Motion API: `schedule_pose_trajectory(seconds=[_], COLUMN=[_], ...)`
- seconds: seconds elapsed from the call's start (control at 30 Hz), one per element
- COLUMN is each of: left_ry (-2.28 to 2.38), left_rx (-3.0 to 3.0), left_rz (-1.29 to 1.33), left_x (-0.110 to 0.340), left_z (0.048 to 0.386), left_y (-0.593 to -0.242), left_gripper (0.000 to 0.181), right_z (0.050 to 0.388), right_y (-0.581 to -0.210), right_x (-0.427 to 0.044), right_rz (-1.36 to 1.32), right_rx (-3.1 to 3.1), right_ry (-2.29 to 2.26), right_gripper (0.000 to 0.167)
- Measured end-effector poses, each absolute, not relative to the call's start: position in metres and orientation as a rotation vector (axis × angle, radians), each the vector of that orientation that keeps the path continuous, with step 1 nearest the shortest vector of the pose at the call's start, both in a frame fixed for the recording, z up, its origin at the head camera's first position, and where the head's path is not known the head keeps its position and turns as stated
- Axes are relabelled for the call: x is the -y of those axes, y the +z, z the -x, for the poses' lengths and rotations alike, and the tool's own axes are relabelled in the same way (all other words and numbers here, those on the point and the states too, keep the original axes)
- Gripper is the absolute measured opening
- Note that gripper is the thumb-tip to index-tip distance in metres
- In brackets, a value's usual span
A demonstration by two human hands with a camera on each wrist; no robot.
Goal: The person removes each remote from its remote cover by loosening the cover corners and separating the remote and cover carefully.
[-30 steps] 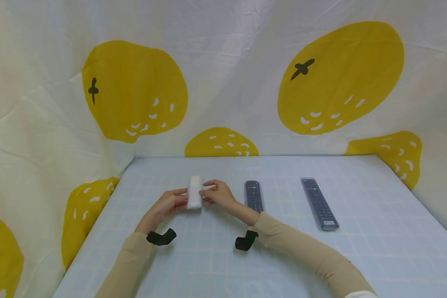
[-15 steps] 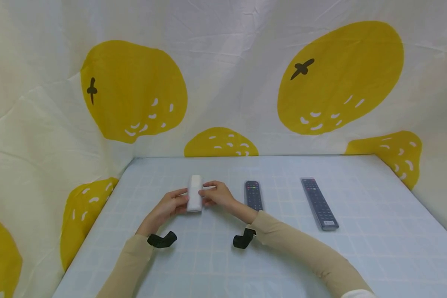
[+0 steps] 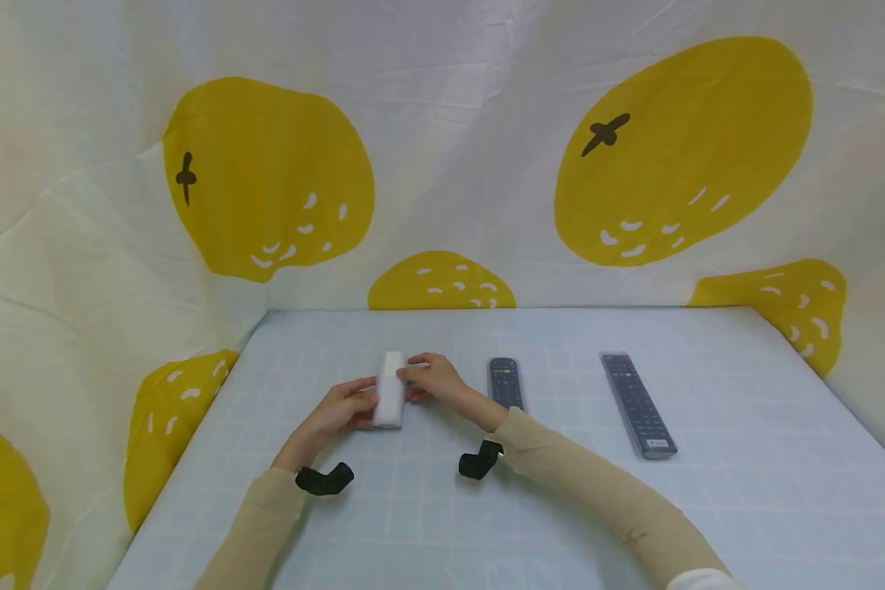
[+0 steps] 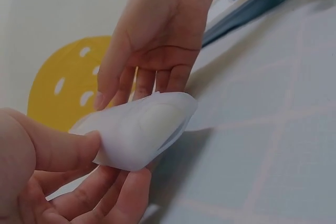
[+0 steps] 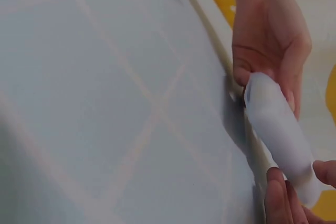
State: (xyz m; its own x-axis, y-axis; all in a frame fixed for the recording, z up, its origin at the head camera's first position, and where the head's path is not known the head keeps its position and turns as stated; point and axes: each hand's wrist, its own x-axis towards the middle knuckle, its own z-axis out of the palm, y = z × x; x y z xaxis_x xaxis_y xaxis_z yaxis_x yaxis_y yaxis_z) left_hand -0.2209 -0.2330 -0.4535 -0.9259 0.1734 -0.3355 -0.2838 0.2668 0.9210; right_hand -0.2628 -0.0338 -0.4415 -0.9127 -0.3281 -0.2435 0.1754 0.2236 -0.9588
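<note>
Between both hands I hold a slim white object (image 3: 390, 389), long and rounded like a remote control; its exact kind does not show. My left hand (image 3: 337, 411) grips its left side, thumb on top and fingers underneath in the left wrist view. From the other side, my right hand (image 3: 437, 383) pinches its upper right part. The right wrist view has the white object (image 5: 278, 124) above the tabletop, with a smooth wrapped-looking surface and a dark slit at one end.
A dark remote control (image 3: 505, 383) lies right of my hands, its lower end hidden behind my right forearm. A longer dark remote control (image 3: 638, 406) lies farther right. A fruit-patterned cloth (image 3: 457, 164) hangs behind the pale blue checked table (image 3: 737, 492).
The white object has tilted a little, and its near end sits lower in the head view. Both hands keep their hold. The dark remotes stay put.
</note>
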Motion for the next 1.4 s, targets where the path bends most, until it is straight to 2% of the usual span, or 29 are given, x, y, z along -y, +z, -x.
schedule_pose_trajectory(seconds=[0.67,0.93,1.4], left_ry=[1.369,1.258,1.253], left_rx=[-2.562,-2.639,-2.678], left_rz=[0.079,0.101,0.164], left_x=[0.222,0.221,0.221], left_z=[0.224,0.229,0.24], left_y=[-0.445,-0.442,-0.438], left_gripper=[0.045,0.041,0.035], right_z=[0.279,0.283,0.286], right_y=[-0.445,-0.447,-0.447], right_x=[0.037,0.04,0.039], right_rz=[0.111,0.153,0.197], right_rx=[-2.164,-2.258,-2.392], right_ry=[-1.72,-1.643,-1.515], right_gripper=[0.042,0.046,0.039])
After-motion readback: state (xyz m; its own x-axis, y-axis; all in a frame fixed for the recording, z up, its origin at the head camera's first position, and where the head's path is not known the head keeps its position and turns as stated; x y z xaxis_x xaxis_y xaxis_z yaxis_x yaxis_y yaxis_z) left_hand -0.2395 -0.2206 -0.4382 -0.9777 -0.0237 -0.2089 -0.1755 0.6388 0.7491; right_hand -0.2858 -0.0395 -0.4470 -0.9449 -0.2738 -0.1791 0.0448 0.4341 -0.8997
